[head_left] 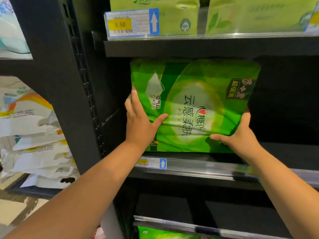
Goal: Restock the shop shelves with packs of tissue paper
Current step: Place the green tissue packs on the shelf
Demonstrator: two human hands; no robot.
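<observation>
Left hand [141, 121], right hand [241, 135]: fingers clamped on tissue pack [195, 104] at shelf [207, 169]; slack wrapper could slip; pack topples forward.

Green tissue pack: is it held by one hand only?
No, the left hand grips the green tissue pack at its left edge and the right hand grips its lower right corner.
</observation>
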